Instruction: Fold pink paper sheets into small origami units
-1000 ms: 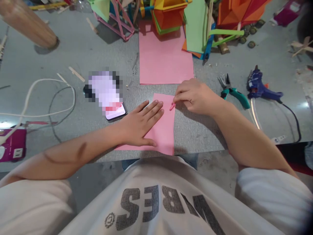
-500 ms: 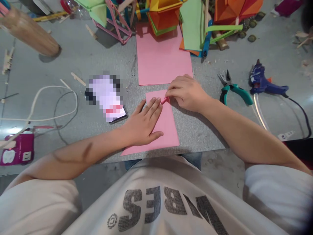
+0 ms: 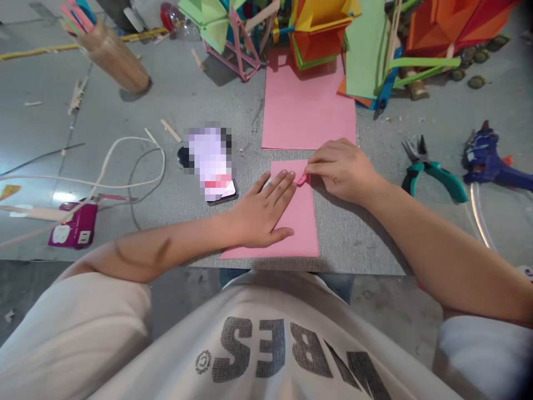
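Note:
My left hand (image 3: 262,214) lies flat, fingers spread, on a folded pink paper sheet (image 3: 302,236) near the table's front edge. The sheet's lower left corner sticks out beneath my wrist. At the upper right edge of the sheet, my right hand (image 3: 339,169) is closed in a pinch on a small pink piece (image 3: 302,179), whose exact kind is hard to make out. That piece rests against the paper, just beside my left fingertips. Beyond both hands is a second pink paper sheet (image 3: 308,116), flat on the table.
Left of my hands lies a phone (image 3: 229,190), partly blurred. To the right are pliers (image 3: 437,166) and a blue glue gun (image 3: 487,150). Folded paper lanterns (image 3: 322,33) line the back. A wooden pen holder (image 3: 112,61), white cable (image 3: 112,150) and purple box (image 3: 85,225) stand left.
The view has swung left, so everything appears farther right. My left hand stays flat on the sheet, and my right hand still pinches the pink piece at its edge.

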`<state>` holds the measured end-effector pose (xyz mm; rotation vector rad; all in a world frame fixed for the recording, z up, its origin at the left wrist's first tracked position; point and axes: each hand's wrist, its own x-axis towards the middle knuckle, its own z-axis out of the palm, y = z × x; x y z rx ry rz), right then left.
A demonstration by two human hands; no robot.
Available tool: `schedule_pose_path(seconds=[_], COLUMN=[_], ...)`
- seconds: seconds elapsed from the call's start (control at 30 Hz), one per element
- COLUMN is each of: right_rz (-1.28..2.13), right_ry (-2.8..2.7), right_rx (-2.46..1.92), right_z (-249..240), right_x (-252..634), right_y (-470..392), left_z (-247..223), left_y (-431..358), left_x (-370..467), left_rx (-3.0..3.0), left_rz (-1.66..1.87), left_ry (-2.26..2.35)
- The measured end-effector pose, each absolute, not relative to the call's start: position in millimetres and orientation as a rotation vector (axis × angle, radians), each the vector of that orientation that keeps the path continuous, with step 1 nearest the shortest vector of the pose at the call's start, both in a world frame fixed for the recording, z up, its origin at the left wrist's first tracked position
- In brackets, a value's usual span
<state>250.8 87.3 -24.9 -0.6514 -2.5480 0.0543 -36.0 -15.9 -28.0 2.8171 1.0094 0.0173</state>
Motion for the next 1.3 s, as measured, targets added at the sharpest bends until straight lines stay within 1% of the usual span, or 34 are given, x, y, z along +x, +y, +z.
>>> schedule_pose_path(seconds=[0.27, 0.5, 0.63, 0.93, 1.03, 1.17, 1.3], right_rz=[0.127, 0.108, 0.185, 0.204, 0.180, 0.046, -0.023], right_ry=[-2.673, -2.748, -2.753, -2.666, -2.637, -2.530, -2.552], right_rx=[-0.702, -0.596, -0.557, -0.550, -0.567, -0.616, -0.562], right_z=[-14.1, -9.2, -11.4, -14.6, -14.6, -17.9, -22.5], right_x=[257.2, 256.6, 253.1, 279.2, 283.6, 271.2, 255.2], right_y=[75.0, 64.6, 60.8, 43.0, 39.6, 42.0, 44.3], left_z=[-30.1, -29.1, -30.7, -26.1, -24.7, -24.4, -25.7], left_y=[-15.0, -14.3, -13.1, -11.9, -12.1, -11.5, -10.9], left_x=[-38.0, -36.1, -35.4, -32.1, -31.6, -31.2, -31.3], left_rx=[2.803, 2.788, 2.765, 2.720, 2.711, 2.705, 2.722], left_rz=[0.069, 0.056, 0.082, 0.027, 0.025, 0.001, 0.002], left_ry=[0.990, 0.989, 0.989, 1.003, 1.005, 1.008, 1.004])
